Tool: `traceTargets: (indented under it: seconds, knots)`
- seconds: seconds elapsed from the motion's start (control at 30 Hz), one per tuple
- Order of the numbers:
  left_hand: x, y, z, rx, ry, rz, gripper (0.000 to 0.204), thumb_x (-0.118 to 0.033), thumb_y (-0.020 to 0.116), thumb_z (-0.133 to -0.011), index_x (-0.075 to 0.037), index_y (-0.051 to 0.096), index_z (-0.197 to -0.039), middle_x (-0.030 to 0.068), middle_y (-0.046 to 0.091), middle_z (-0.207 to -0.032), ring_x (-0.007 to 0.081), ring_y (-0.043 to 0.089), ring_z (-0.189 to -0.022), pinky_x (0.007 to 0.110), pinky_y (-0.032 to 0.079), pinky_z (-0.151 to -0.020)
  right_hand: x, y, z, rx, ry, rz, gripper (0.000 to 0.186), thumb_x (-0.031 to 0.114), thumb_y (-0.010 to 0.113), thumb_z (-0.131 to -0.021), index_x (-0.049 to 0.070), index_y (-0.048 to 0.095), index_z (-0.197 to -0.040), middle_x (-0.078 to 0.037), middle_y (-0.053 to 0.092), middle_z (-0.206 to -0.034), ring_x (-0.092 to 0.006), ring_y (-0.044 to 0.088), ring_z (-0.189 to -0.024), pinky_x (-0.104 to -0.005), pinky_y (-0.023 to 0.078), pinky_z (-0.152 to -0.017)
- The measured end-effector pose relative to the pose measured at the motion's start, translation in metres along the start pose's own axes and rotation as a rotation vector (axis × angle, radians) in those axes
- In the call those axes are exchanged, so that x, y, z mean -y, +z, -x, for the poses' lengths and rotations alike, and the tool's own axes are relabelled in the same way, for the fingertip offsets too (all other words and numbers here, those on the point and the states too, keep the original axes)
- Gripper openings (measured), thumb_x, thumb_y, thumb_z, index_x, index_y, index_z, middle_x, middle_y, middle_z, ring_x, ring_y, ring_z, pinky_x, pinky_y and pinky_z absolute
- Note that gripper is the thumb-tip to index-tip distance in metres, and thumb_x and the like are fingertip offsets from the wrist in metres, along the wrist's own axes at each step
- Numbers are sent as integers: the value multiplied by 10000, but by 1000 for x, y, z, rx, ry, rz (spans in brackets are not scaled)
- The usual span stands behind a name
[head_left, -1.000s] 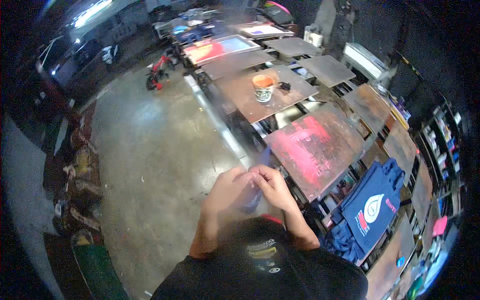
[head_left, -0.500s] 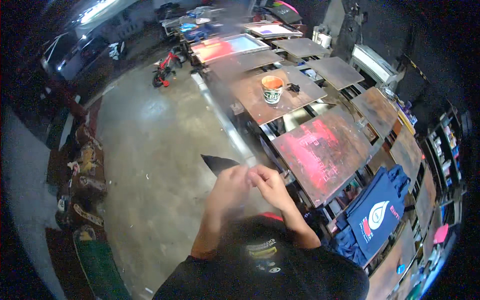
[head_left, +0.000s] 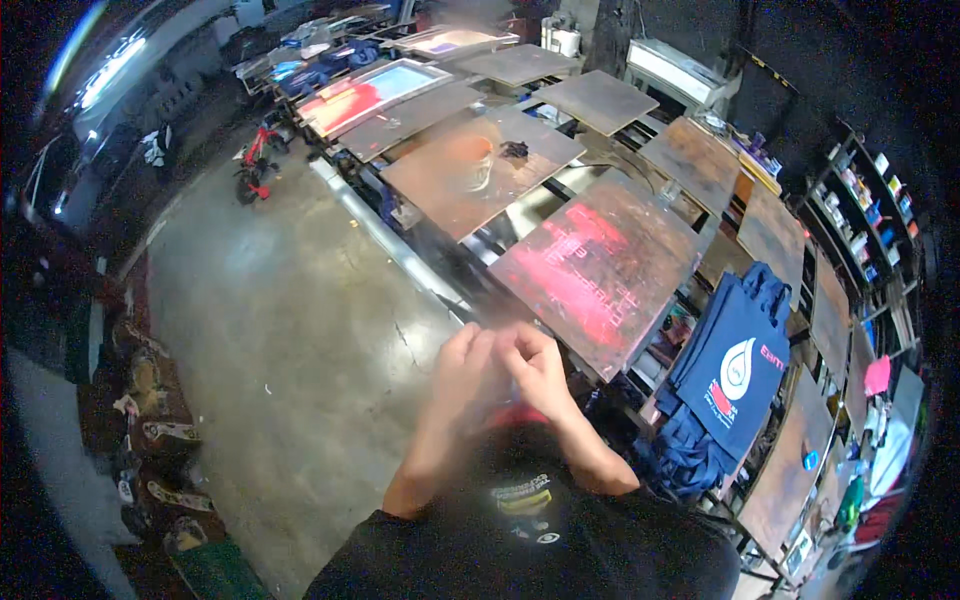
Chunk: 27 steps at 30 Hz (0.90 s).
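In front of my chest, my left hand and my right hand meet with their fingertips together. The right hand's thumb and fingers are bent into a pinch. Motion smears the left hand's fingers, but they look curled in. Anything between the fingers is hidden or too small to name. Just beyond the hands lies the near corner of a brown board stained with pink paint.
A stack of navy tote bags lies on the right. Farther off, a paint bucket and a dark crumpled thing sit on another board. A metal rail edges the concrete floor. A red child's bike stands far left.
The view has swung right, so the boards and tote bags appear farther left. The dark pointed shape beside my left hand no longer shows. My hands stay together.
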<state>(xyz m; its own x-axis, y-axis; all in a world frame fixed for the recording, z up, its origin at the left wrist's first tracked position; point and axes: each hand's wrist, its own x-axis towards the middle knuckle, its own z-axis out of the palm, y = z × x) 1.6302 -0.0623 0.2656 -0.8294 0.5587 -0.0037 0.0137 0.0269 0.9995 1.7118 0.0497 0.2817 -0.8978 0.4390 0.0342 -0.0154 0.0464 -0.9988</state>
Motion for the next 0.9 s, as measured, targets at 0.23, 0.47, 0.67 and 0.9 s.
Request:
traceTargets:
  seconds: [0.23,0.47,0.67,0.9]
  knots:
    - [9,14,-8,-55,-41,168,154,-146,539,-1010,-48,599,-907,-65,500,-771,13,426,-708,188,356,-608,-15,7,-5,-194,-57,-190,102,92,568,-967,26,603,-898,22,615,-807,-60,557,-753,-235,466,-699]
    - [15,5,-33,24,-151,348,152,-165,564,-1005,-54,605,-910,-70,512,-771,20,438,-687,185,355,-600,-29,-4,-27,-120,-5,-214,106,98,572,-977,24,607,-910,12,640,-845,-67,575,-772,-235,473,-718]
    - [31,-2,-76,-6,-65,37,242,-242,542,-1023,-78,594,-853,-59,514,-730,34,439,-631,196,353,-570,-20,-12,-61,-71,7,-208,120,121,589,-986,6,626,-986,-5,658,-869,-58,587,-781,-227,484,-708]
    - [-34,-2,-122,224,77,-205,263,-236,526,-1026,-83,591,-822,-59,501,-670,28,445,-597,198,370,-557,-35,-19,-117,-92,-70,63,134,113,597,-979,-11,629,-1019,-11,657,-852,-58,583,-764,-230,482,-678]
